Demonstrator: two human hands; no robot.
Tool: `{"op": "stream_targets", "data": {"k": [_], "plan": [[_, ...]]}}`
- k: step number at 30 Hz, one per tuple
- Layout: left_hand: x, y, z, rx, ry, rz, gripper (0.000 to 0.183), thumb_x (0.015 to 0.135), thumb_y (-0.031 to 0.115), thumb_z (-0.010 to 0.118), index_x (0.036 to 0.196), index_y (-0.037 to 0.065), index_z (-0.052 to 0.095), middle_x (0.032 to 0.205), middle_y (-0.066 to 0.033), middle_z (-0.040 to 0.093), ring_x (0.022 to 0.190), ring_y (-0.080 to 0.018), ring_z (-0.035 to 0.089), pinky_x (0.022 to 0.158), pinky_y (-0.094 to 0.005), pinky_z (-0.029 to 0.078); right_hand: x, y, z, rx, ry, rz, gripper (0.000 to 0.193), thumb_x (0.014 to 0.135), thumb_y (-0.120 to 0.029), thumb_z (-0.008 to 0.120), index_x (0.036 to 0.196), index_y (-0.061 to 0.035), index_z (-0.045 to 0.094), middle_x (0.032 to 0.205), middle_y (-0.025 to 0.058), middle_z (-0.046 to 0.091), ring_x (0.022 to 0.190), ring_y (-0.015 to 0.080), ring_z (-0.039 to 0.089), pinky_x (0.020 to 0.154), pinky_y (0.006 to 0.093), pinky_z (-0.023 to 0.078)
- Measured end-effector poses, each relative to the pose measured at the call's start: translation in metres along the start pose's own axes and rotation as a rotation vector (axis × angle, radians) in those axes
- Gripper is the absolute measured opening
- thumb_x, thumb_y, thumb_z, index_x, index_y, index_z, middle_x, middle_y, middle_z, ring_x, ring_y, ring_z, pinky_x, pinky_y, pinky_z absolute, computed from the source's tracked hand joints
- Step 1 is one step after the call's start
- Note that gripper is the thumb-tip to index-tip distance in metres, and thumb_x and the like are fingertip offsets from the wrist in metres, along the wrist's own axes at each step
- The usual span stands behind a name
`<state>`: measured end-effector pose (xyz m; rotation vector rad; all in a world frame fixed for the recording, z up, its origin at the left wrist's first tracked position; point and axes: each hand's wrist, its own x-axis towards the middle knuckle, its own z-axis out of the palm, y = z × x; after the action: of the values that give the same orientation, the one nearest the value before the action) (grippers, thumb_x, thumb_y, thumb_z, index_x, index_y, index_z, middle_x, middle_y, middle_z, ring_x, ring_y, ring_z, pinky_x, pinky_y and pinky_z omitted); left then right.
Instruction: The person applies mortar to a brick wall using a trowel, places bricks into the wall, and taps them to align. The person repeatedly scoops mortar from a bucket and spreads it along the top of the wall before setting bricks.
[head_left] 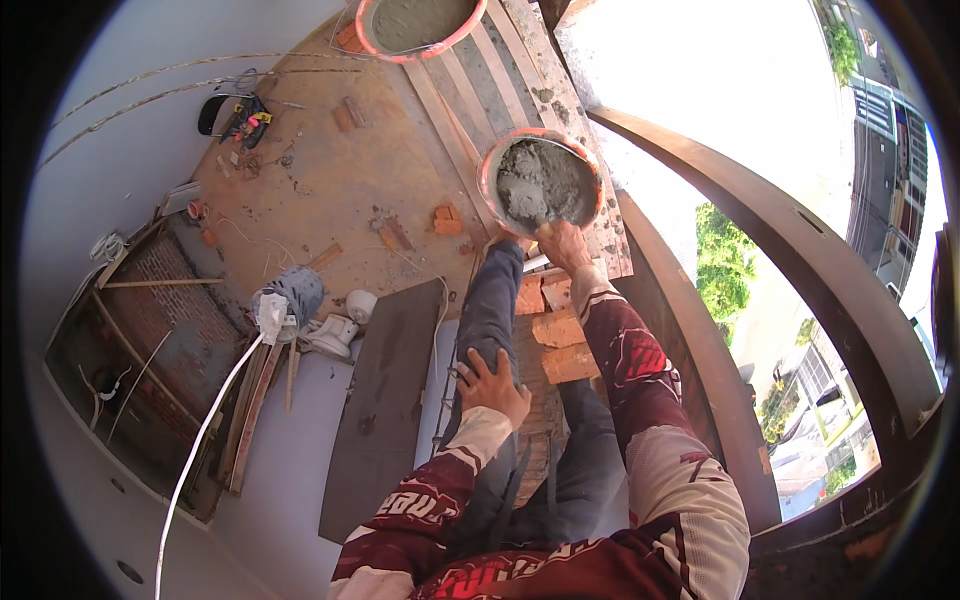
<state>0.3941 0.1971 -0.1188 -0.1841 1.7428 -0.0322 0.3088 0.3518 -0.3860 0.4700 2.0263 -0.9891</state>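
Note:
My right hand (563, 243) reaches forward and grips the near rim of an orange basin (489, 178) filled with grey mortar (540, 185). The basin rests on a wooden plank platform (470, 95). My left hand (492, 385) lies flat on my left thigh, fingers spread, holding nothing. Both arms wear red and white patterned sleeves. Below my knees I see the top of a red brick wall (560, 345).
A second orange basin of mortar (415, 25) stands at the far end of the planks. Far below lie a dusty floor (320, 190) with brick scraps, tools, a white fan (340, 330), a dark board (385, 400) and a white pipe (200, 450). A curved dark beam (760, 240) runs on the right.

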Motion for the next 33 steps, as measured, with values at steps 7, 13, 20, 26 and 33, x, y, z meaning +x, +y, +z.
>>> {"op": "stream_targets", "data": {"k": [7,13,20,26,33], "plan": [[0.000,0.004,0.005,0.034,0.025,0.002,0.080,0.092,0.043,0.063,0.158,0.014,0.030,0.161,-0.0338,0.019,0.145,-0.0558,0.030,0.118,-0.0580,0.029,0.004,0.007,-0.002,0.212,-0.083,0.086,0.047,0.088,-0.038,0.064,0.103,0.0063,0.071,0.098,0.0347,0.069,0.101,0.0486,0.067,0.088,0.0496,0.053],[-0.002,0.005,0.008,0.033,0.060,0.003,0.079,0.091,0.042,0.064,0.157,0.013,0.032,0.161,-0.0339,0.021,0.144,-0.0561,0.030,0.116,-0.0583,0.030,-0.005,0.010,-0.004,0.204,0.009,-0.044,0.045,0.086,-0.038,0.066,0.100,0.0043,0.071,0.093,0.0316,0.070,0.094,0.0455,0.070,0.083,0.0494,0.053],[-0.002,0.007,0.020,0.074,0.106,-0.013,0.080,0.089,0.044,0.065,0.156,0.014,0.035,0.160,-0.0334,0.024,0.143,-0.0553,0.032,0.116,-0.0566,0.032,-0.032,0.014,-0.037,0.285,-0.005,-0.125,0.039,0.087,-0.036,0.069,0.095,0.0018,0.070,0.079,0.0236,0.069,0.077,0.0366,0.070,0.072,0.0449,0.053],[-0.011,0.022,0.019,0.088,0.139,-0.026,0.082,0.088,0.048,0.067,0.156,0.014,0.036,0.161,-0.0306,0.027,0.142,-0.0539,0.038,0.115,-0.0546,0.036,-0.178,0.004,-0.108,0.327,0.045,-0.129,0.034,0.091,-0.031,0.070,0.100,0.0019,0.071,0.073,0.0088,0.066,0.066,0.0149,0.060,0.065,0.0352,0.051],[-0.005,0.030,0.026,-0.024,0.179,0.058,0.079,0.089,0.051,0.067,0.156,0.020,0.038,0.165,-0.0258,0.023,0.145,-0.0486,0.037,0.116,-0.0536,0.037,-0.442,-0.005,-0.189,0.337,0.169,-0.042,0.038,0.089,-0.035,0.075,0.096,0.0020,0.072,0.069,0.0055,0.062,0.064,0.0125,0.057,0.060,0.0338,0.048]]}}
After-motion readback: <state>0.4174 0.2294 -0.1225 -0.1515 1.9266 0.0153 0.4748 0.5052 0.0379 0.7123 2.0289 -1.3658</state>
